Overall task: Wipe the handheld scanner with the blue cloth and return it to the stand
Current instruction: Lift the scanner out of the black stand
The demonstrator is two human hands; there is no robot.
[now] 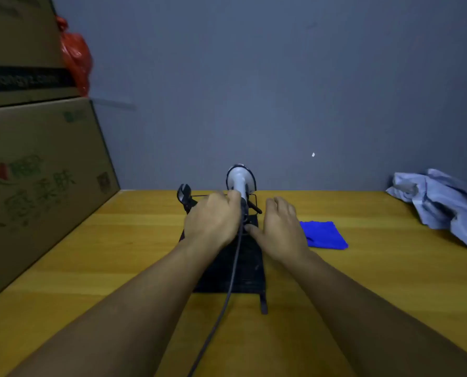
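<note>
The white handheld scanner point(240, 180) stands upright at the back middle of the wooden table, its head ringed in black. My left hand point(213, 220) is curled around its handle. A dark cable point(231, 281) runs from the handle toward me. Under both hands lies the black stand point(251, 268), a flat base with a thin arm and a fork-shaped cradle point(184, 195) to the scanner's left. My right hand point(280, 227) lies flat with fingers apart on the stand's right side, thumb near the cable. The folded blue cloth point(325, 235) rests on the table just right of that hand.
Stacked cardboard boxes point(36, 172) line the table's left side, with a red plastic bag point(76, 58) behind the upper one. A crumpled light-blue garment point(441, 205) lies at the far right. A grey wall point(281, 91) closes the back of the table point(363, 281).
</note>
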